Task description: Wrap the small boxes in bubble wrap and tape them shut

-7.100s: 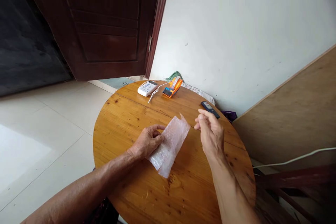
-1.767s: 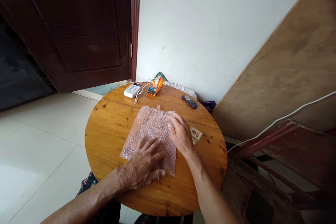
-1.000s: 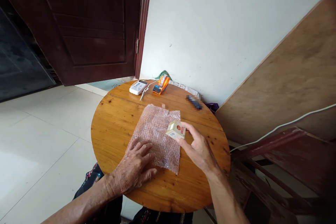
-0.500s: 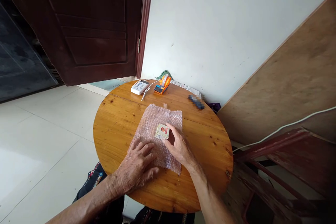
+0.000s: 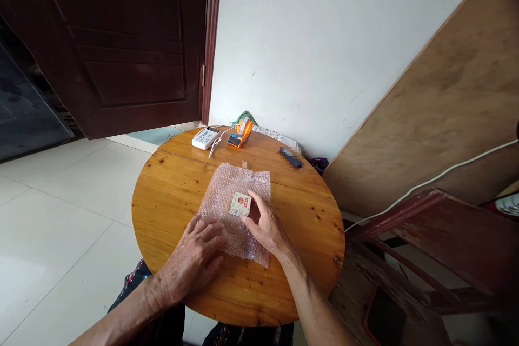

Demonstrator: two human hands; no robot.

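Observation:
A small cream carton (image 5: 240, 203) with a red print and a barcode sits on a sheet of bubble wrap (image 5: 231, 181). My right hand (image 5: 268, 225) grips the carton's right end between thumb and index finger. On the sheet's lower left edge lies my left hand (image 5: 198, 248), its palm down and its fingers loosely stretched, holding nothing. Part of the sheet's left side is hidden under those fingers.
Along the far side of the round wooden table (image 5: 162, 200) stand a white box-shaped device (image 5: 205, 138) with a cable, an orange tape dispenser (image 5: 242, 132) and a dark blurred-out object (image 5: 291, 157). A red wooden chair (image 5: 441, 227) stands at the right.
The view has swung slightly right, so everything sits farther left in the picture. The carton's top now faces me a little differently; both hands keep about the same places on the sheet.

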